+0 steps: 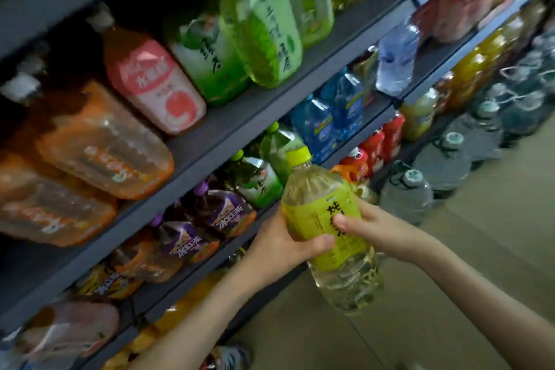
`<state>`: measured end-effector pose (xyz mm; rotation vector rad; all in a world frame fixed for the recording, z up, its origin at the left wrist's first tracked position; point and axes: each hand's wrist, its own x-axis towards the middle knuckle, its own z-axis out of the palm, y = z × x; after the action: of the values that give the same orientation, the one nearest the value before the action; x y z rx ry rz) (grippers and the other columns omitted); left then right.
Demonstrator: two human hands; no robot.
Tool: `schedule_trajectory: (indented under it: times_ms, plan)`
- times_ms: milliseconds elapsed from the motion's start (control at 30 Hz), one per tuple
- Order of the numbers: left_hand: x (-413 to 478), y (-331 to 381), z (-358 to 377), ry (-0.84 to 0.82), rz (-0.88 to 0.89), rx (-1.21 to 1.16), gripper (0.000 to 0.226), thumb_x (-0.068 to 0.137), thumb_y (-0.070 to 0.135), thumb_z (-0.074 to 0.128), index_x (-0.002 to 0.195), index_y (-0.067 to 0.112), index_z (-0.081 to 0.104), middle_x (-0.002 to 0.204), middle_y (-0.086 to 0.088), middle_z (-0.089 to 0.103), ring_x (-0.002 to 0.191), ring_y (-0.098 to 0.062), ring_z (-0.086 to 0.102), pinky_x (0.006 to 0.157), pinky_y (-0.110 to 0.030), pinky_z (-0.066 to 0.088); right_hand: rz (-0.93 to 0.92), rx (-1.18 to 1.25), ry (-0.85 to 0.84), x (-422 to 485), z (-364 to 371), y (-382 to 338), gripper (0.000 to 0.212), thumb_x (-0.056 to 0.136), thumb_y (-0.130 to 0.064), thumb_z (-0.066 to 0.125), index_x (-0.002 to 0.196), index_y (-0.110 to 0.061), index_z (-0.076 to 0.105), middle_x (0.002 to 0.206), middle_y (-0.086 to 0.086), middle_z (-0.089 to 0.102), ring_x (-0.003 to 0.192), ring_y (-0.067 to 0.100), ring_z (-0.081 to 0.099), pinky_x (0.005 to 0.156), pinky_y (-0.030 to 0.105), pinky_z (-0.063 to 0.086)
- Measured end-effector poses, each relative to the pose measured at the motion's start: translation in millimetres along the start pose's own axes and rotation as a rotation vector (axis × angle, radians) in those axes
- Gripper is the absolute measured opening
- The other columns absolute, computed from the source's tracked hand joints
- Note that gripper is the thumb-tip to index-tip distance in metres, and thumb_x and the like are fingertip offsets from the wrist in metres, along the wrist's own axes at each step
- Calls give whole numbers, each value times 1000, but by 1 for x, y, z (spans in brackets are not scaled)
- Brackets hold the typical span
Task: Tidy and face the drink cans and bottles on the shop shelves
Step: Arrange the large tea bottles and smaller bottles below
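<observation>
A large bottle of pale yellow tea with a yellow-green cap and label is held in the aisle in front of the shelves, tilted with its cap toward them. My left hand grips the bottle's left side, thumb across the label. My right hand grips its right side, thumb on the black lettering. Behind the cap, green tea bottles stand on the lower shelf. Purple-labelled bottles stand to their left.
The dark shelf unit runs from lower left to upper right, packed with orange, pink, green and blue bottles. Big water jugs line the floor at right. The tan floor lies under my arms. The picture is blurred by motion.
</observation>
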<state>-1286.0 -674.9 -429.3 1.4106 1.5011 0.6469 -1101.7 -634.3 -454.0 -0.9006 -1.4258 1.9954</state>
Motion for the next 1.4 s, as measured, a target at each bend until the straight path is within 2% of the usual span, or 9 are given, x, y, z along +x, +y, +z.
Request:
schedule_trajectory:
  times_ms: [133,233,367,500,733,833,1033,1200,1400]
  plan:
    - [5,85,28,47,-18,205,47,49,50,74,90,46,51,91,26,62,83,20,56,71,-5,45,-17,-76,156,-54,-33,-64,36,80,-33,69,112,-29,53,104,-14,66,95,-6,61,77,15,49]
    - [17,148,50,101,-29,231,50,43,57,71,87,40,53,89,19,65,88,0,63,76,-19,52,-49,-224,382,-87,-58,-112,40,70,-48,75,98,-30,55,97,-11,61,86,-1,60,72,12,47]
    - [37,224,77,115,28,366,51,50,51,72,94,38,50,85,15,62,92,-13,63,69,-20,46,-27,-406,533,-112,-94,-168,66,59,-60,79,108,-34,43,103,-18,57,94,1,56,76,19,43]
    - [65,273,93,194,48,501,79,55,54,75,121,25,45,107,0,66,105,-23,60,75,-26,46,-47,-454,610,-113,-132,-213,71,53,-57,83,105,-34,39,100,-20,55,98,8,55,79,26,43]
    - [139,330,111,239,77,503,69,66,46,75,122,26,41,108,1,65,105,-23,60,72,-28,44,-167,-401,709,-80,-210,-248,63,59,-41,85,105,-25,45,93,-18,60,89,-1,59,73,19,47]
    - [187,345,122,267,144,452,73,68,48,74,130,33,38,113,4,64,108,-20,58,72,-24,40,-210,-364,751,-57,-255,-257,61,61,-35,86,105,-24,44,91,-21,59,83,-14,53,63,6,41]
    - [272,344,140,345,193,212,91,71,48,74,144,39,22,140,12,44,125,-3,46,98,-33,46,-313,-229,757,3,-322,-267,67,61,-24,87,111,-24,44,98,-17,61,89,-11,60,72,10,46]
    - [316,333,143,588,257,332,84,85,20,67,137,47,6,143,17,24,129,1,27,99,-18,30,-431,-145,672,57,-342,-267,73,62,-24,87,117,-19,40,109,-13,55,98,-10,56,78,10,47]
    - [367,294,137,754,243,240,83,90,9,59,136,46,2,140,19,26,126,-2,35,94,-4,27,-548,-250,595,126,-352,-251,70,55,-41,84,104,-57,37,113,-14,55,106,-2,56,89,29,51]
